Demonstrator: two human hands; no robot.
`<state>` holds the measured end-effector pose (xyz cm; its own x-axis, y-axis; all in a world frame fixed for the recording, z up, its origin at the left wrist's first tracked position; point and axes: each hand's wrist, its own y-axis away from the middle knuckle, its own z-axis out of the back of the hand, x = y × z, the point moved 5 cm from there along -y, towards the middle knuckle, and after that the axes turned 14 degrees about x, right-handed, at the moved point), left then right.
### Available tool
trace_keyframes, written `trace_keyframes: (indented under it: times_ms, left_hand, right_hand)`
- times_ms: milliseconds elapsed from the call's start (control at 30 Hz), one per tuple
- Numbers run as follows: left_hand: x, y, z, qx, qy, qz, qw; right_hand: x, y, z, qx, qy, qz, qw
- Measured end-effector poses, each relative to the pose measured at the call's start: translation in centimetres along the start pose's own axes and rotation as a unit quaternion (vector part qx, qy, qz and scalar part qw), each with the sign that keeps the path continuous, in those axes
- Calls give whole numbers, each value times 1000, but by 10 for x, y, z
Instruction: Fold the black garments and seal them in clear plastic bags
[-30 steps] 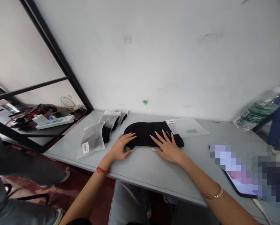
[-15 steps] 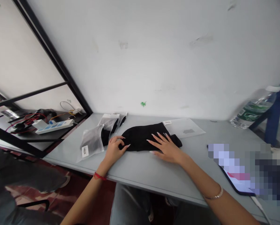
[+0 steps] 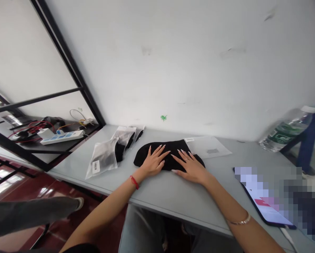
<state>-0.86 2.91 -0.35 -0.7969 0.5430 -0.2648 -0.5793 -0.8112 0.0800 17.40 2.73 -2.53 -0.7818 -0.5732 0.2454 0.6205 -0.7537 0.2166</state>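
Observation:
A folded black cloth item [image 3: 142, 154] lies flat on the grey table [image 3: 162, 196]. My left hand [image 3: 154, 163] rests on its middle with the fingers spread. On its right part lies my right hand [image 3: 190, 167], palm down, fingers also spread. Behind the cloth's right end is a flat frosted bag [image 3: 212, 147] with a small white label. To the left of the cloth sits a frosted bag [image 3: 103, 158] with a barcode label and black material inside. More such bags [image 3: 124, 135] overlap behind it.
A phone [image 3: 265, 203] with a cable lies at the right, beside a blurred area. A water bottle [image 3: 286, 130] leans near the wall. Left, a black shelf holds a power strip [image 3: 62, 137] and wires. A person's leg [image 3: 36, 211] shows at lower left.
My left hand has moved right from the cloth's left edge onto its middle, and its curled fingers have spread. My right hand stays on the cloth. The view has shifted slightly.

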Motion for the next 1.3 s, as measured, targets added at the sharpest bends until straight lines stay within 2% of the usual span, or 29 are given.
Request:
trace_keyframes:
  times_ms: [100, 233, 433, 600, 733, 867, 1033, 1133, 1300]
  left_hand:
    - [8, 3, -1, 7, 62, -22, 998]
    - [13, 10, 4, -42, 143, -20, 989]
    - [5, 3, -7, -72, 22, 54, 996]
    - [4, 4, -13, -76, -47, 63, 994]
    - [5, 6, -17, -53, -81, 41, 994]
    - [5, 5, -17, -34, -100, 23, 994]
    - [-2, 13, -16, -2, -104, -5, 995]
    - [-10, 27, -18, 11, -92, -31, 995]
    - [-13, 39, -13, -14, -36, -22, 999]
  right_hand:
    - [-1, -2, 0, 1, -16, 17, 1000]
    - [-6, -5, 0, -12, -46, 1, 999]
    - [-14, -4, 0, -36, -45, -92, 994]
    - [-23, 1, -4, -1, -20, -197, 980]
    - [-23, 2, -4, -10, -2, -173, 985]
    - [-14, 1, 2, -61, 17, -101, 993]
    - [-6, 1, 10, -78, 22, -33, 996]
    - [-15, 3, 14, -101, 16, -53, 993]
    - [-43, 1, 9, -102, 6, -119, 988]
